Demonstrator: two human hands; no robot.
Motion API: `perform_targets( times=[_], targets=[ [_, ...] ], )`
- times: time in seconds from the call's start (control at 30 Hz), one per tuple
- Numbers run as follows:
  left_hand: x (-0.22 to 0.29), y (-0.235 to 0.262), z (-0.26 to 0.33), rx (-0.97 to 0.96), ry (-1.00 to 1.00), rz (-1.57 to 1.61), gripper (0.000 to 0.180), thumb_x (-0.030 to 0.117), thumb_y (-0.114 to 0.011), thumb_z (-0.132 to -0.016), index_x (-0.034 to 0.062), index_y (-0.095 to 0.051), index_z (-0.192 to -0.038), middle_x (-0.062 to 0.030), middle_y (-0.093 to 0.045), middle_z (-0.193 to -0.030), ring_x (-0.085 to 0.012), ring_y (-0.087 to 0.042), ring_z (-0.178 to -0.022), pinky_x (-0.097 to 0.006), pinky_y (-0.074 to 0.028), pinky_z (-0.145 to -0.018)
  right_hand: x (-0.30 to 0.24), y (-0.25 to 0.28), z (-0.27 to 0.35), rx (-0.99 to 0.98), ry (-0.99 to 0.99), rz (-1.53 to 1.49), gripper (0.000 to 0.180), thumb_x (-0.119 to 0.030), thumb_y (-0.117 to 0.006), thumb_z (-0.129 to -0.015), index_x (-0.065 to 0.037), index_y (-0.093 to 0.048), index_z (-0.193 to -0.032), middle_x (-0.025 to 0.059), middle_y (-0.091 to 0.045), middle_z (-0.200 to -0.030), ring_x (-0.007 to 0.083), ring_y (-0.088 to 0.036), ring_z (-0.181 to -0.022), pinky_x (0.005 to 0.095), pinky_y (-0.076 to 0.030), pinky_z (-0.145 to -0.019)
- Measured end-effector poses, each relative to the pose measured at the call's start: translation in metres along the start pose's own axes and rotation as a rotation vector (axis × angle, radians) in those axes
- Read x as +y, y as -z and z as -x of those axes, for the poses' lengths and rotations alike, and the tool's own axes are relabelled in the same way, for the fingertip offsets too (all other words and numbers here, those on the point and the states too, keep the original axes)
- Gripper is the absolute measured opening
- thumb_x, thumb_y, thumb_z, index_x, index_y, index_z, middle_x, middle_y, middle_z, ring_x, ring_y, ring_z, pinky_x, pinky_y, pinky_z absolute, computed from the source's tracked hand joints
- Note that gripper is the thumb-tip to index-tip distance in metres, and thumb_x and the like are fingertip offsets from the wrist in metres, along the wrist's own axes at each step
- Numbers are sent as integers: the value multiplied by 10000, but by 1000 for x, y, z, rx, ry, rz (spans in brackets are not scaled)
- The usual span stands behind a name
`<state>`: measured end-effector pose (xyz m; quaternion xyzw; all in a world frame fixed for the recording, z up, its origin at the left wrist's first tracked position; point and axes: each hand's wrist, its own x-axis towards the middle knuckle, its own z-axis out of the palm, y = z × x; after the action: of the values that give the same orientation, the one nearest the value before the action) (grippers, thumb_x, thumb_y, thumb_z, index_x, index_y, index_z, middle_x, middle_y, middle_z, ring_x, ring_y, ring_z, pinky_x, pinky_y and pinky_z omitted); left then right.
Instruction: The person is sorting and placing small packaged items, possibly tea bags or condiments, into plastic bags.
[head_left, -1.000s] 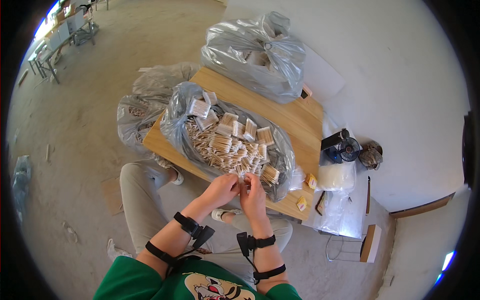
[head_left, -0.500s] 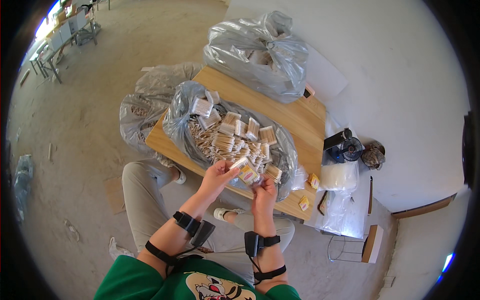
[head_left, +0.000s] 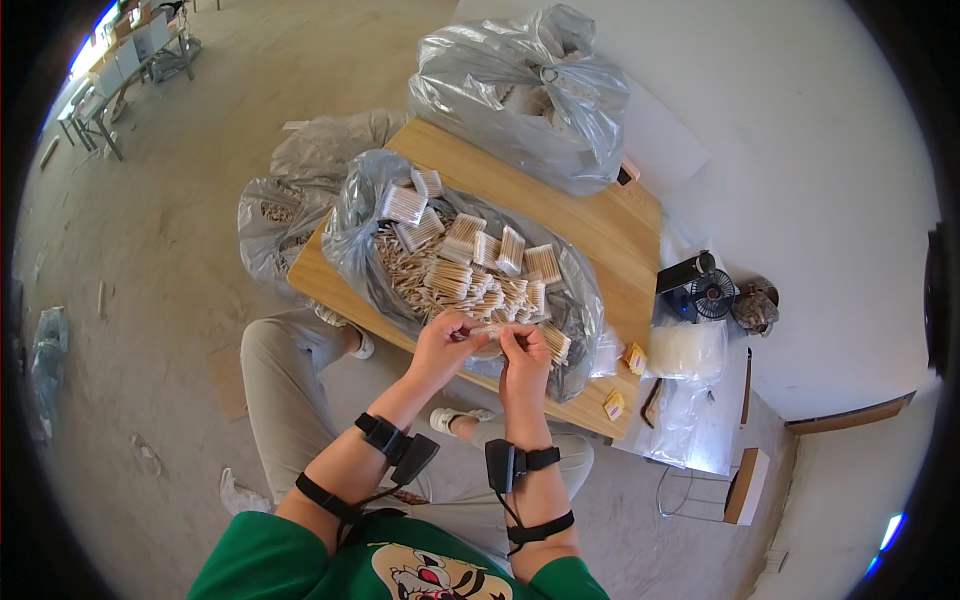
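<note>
My left hand (head_left: 443, 350) and my right hand (head_left: 525, 362) are close together over the near edge of an open grey plastic bag (head_left: 348, 225). Between their closed fingertips they pinch the ends of a small clear packet of cotton swabs (head_left: 487, 334). The packet is tipped nearly edge-on, mostly covered by my fingers. Loose cotton swabs (head_left: 405, 268) fill the bag just beyond my hands, with several clear-wrapped swab bundles (head_left: 542, 263) on top.
A wooden table (head_left: 625, 270) carries the bag. Another tied grey bag (head_left: 470, 95) stands at the far end. Small yellow packets (head_left: 614, 404) lie near the right corner. A side stand holds a black fan (head_left: 712, 294) and clear plastic bags (head_left: 686, 352). More grey bags (head_left: 270, 215) sit left.
The packet's yellow label faced up before; now it is tilted edge-on. My right hand has moved up beside the left, and both still grip it.
</note>
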<state>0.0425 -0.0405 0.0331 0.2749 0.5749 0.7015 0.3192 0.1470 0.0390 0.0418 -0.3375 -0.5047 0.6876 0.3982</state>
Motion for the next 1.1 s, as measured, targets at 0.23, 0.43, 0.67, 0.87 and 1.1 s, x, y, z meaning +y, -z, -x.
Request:
perform_targets(
  times=[0.23, 0.43, 0.67, 0.87, 1.1],
  targets=[
    [9, -3, -20, 91, -239, -241, 133, 24, -673, -794, 1, -557, -734, 3, -498, -728, -82, -459, -625, -210, -387, -587, -6, -5, -18, -22, 53, 62, 58, -56, -616, -861, -23, -582, -895, 21, -600, -829, 76, -516, -738, 202, -403, -704],
    [-12, -9, -36, 340, -212, 91, 109, 49, -649, -823, -1, -567, -773, -26, -550, -711, -84, -487, -615, -230, -408, -573, 5, -2, -9, 55, 151, 377, 232, -278, -517, -946, -52, -550, -984, -5, -565, -829, 77, -498, -670, 205, -409, -643],
    [-15, -9, -20, 263, -35, 1, 135, 102, -600, -877, 14, -559, -783, -5, -540, -684, -73, -468, -604, -224, -415, -575, 12, 1, 4, 120, -38, 158, 252, -329, -451, -967, -88, -504, -919, -7, -526, -740, 64, -447, -511, 196, -374, -451],
    [-11, 2, -15, 114, 19, -161, 224, 160, -610, -877, 6, -520, -742, -59, -520, -636, -125, -474, -567, -283, -398, -533, 4, 9, 7, 32, 17, 305, 245, -295, -456, -971, -67, -493, -889, -15, -498, -675, 49, -412, -504, 193, -352, -448],
    [-21, -2, -2, 168, -345, -407, 191, 111, -592, -867, 7, -497, -738, -163, -468, -618, -324, -434, -555, -357, -401, -529, 15, 4, 5, -1, 83, 393, 272, -261, -470, -968, -37, -483, -816, 8, -505, -613, 49, -424, -511, 205, -323, -451]
  ],
)
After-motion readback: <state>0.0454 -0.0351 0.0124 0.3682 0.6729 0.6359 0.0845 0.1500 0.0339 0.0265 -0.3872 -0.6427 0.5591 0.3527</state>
